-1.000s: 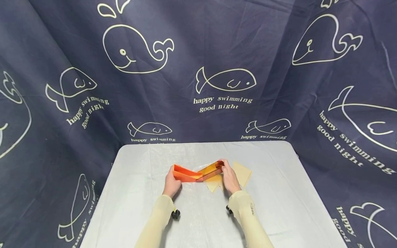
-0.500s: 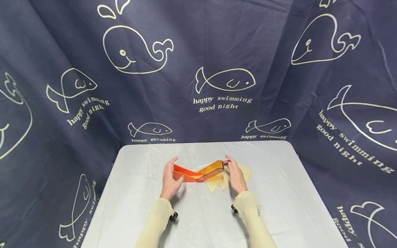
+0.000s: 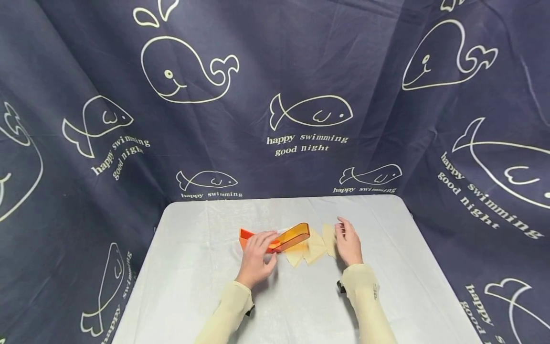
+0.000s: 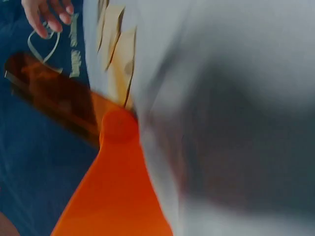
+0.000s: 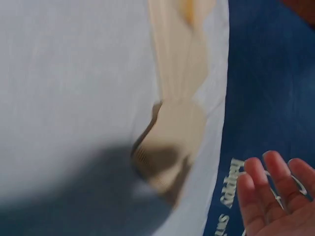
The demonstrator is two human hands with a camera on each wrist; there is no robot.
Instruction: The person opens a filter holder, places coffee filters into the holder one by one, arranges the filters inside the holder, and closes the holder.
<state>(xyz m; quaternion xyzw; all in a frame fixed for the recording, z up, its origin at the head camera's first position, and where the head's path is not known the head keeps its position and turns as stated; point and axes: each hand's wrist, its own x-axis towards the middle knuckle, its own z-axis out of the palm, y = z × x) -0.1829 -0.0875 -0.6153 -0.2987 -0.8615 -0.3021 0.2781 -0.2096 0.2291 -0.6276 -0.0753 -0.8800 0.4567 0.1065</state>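
Note:
A two-part case lies on the table, its opaque orange half (image 3: 246, 237) on the left and its see-through amber half (image 3: 296, 234) angled up on the right. My left hand (image 3: 256, 260) passes over the orange half, fingers loosely extended and covering part of it; in the left wrist view the orange half (image 4: 115, 182) fills the lower part. Thin beige pieces (image 3: 315, 247) lie in a row from under the amber half to the right. Close by the rightmost beige piece (image 5: 172, 137) is my right hand (image 3: 348, 243), its fingers relaxed and holding nothing.
The white cloth-covered table (image 3: 206, 215) has rounded far corners. Behind and on both sides hangs a dark blue curtain (image 3: 301, 57) printed with whales, fish and lettering. A black strap piece shows at each wrist.
Both hands have let go of the case. The left hand has moved right, across the orange half; the right hand has drawn away to the right. The case stays where it was.

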